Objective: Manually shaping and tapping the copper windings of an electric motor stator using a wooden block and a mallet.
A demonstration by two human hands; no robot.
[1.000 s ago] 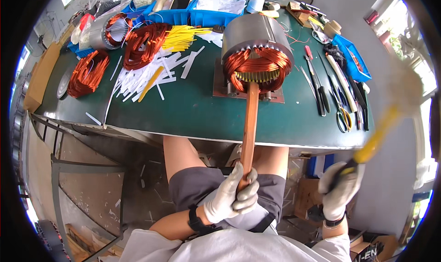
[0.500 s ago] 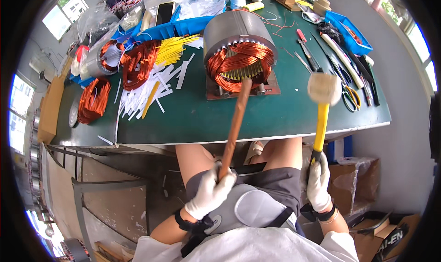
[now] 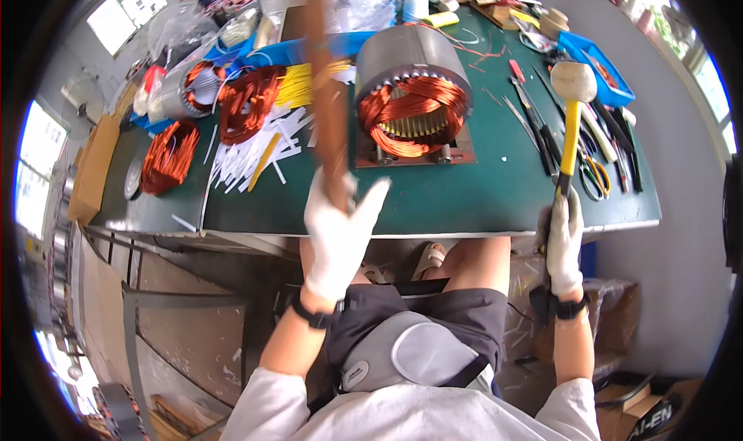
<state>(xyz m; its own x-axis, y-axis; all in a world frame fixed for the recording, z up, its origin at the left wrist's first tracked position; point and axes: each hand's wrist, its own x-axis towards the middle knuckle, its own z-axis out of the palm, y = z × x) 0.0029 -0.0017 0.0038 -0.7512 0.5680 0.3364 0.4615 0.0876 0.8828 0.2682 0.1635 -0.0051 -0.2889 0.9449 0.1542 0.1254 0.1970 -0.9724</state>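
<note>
A brown wooden stick (image 3: 329, 100) stands nearly upright in my gloved left hand (image 3: 338, 232), blurred by motion, with the thumb held away from it. Wrapped round the dark lower grip of a mallet (image 3: 571, 131) is my gloved right hand (image 3: 563, 240); the mallet has a pale round head and a yellow handle. Between the two tools, farther back, sits a grey motor stator (image 3: 414, 58) with copper windings (image 3: 387, 135) round its opening. It rests on a brown base plate (image 3: 460, 153). Neither tool touches the stator.
Left on the green table (image 3: 294, 209) lie copper coil bundles (image 3: 169, 156), white paper strips (image 3: 240, 158), yellow strips (image 3: 292, 85) and a smaller stator (image 3: 174, 93). Scissors (image 3: 594, 178), knives and other hand tools lie right. Blue bins (image 3: 607, 70) stand farther back.
My left hand has risen forward over the table edge, swinging the stick up and left, away from the windings. My right hand has moved forward and right with the mallet.
</note>
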